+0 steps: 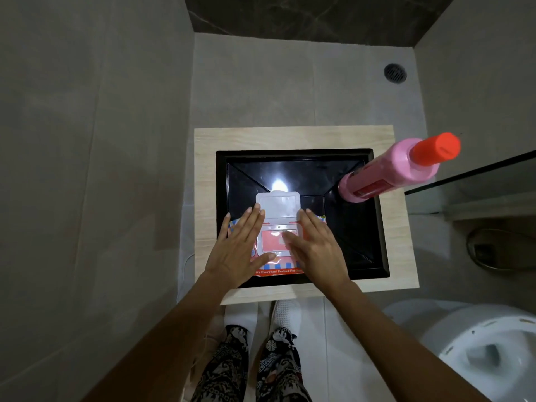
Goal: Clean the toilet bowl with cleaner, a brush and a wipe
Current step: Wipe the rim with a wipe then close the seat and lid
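Reaching for a wipe: both hands lie on the wipes pack (277, 245) in the middle of the frame; its white lid (278, 203) is flipped up and back, the opening bare.
Left hand (242, 250): fingers straight and spread, flat on the pack's left side; it presses, it grips nothing.
Right hand (311, 246): fingers straight, lying over the opening and the pack's right side; whether a fingertip has hooked a wipe, I cannot tell.
Risk: the pack is soft and sits in a glossy black tray (374, 227); a pull with too little hold-down from the left hand would likely lift or slide the whole pack; a hasty tug could drag out several wipes or tear one.
Risk: the pink cleaner bottle (388, 172), red cap on, stands at the tray's upper right corner; a wide swing of the right arm could tip it.
Containers: the tray rests on a pale wooden stand (400, 227) and holds the pack and the bottle; no wipe shows clearly in the opening.
Toilet bowl (487, 349): lower right of the frame, open, water at the bottom; no brush in view.
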{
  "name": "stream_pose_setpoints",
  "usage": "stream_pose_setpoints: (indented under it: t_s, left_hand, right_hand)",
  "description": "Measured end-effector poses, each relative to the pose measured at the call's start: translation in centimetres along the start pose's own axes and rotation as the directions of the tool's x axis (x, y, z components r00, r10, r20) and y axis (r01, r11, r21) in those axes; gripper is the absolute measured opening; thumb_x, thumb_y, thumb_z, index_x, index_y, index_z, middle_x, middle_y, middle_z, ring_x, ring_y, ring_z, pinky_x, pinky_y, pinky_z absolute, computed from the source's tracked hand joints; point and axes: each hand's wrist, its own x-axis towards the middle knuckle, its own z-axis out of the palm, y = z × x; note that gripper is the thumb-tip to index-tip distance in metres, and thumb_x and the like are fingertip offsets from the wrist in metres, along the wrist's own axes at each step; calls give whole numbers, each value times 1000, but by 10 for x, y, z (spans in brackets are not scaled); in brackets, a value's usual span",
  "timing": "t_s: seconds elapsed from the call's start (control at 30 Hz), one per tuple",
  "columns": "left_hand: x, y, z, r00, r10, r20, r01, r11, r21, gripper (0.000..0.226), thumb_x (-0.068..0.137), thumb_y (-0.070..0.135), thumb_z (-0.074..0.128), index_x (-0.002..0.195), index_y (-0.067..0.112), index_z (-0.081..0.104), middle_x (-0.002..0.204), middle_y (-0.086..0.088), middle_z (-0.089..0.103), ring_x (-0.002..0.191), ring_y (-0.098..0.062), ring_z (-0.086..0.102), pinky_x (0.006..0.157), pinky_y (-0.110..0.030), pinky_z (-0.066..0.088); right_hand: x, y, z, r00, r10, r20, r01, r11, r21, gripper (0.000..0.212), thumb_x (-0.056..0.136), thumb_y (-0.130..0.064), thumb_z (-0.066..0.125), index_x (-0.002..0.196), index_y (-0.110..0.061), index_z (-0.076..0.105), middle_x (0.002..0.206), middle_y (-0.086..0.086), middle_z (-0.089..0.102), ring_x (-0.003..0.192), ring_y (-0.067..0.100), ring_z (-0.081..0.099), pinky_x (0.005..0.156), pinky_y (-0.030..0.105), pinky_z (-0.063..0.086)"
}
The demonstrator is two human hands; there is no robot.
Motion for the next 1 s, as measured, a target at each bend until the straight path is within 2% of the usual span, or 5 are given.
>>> stream_pose_setpoints:
  t_s: [0.13,0.27,0.5,0.77,1.0]
  left_hand:
    - [1,3,3,1000,-23,0,23,999,-36,90,80,78,0,146,20,-17,155,3,-17,144,-11,-12,113,-41,-14]
    - [1,5,6,999,-28,-29,26,998,-50,90,82,76,11,147,18,-11,156,2,-12,143,-12,-9,112,-40,-13]
    - [1,6,7,999,-24,-48,22,999,-48,91,84,75,13,150,14,-4,157,0,-7,143,-14,-5,113,-42,-8]
    - [0,7,10,997,-17,-72,13,999,-47,88,87,74,14,150,15,-2,157,-2,-1,144,-16,3,113,-45,-1]
    - [0,11,7,998,-25,-58,26,1000,9,87,88,72,9,149,10,7,156,-9,17,142,-22,22,111,-50,11]
  right_hand:
    - [-4,-2,4,998,59,-15,-58,996,62,24,71,-24,85,89,-14,72,131,23,55,125,39,51,94,46,48]
    - [-3,-3,8,995,81,-66,-72,989,126,17,72,-20,84,84,-12,74,131,23,56,124,41,51,94,45,48]
    - [3,-10,7,988,108,-109,-91,984,150,16,72,-16,82,75,-10,68,133,23,54,125,39,49,94,46,48]
    - [12,-18,10,991,130,-36,-129,991,47,18,69,-15,81,71,-11,64,137,17,51,130,33,44,99,46,41]
    - [6,-21,8,997,79,-6,-79,997,-10,36,63,-15,83,89,-4,61,131,16,53,124,31,48,100,44,42]
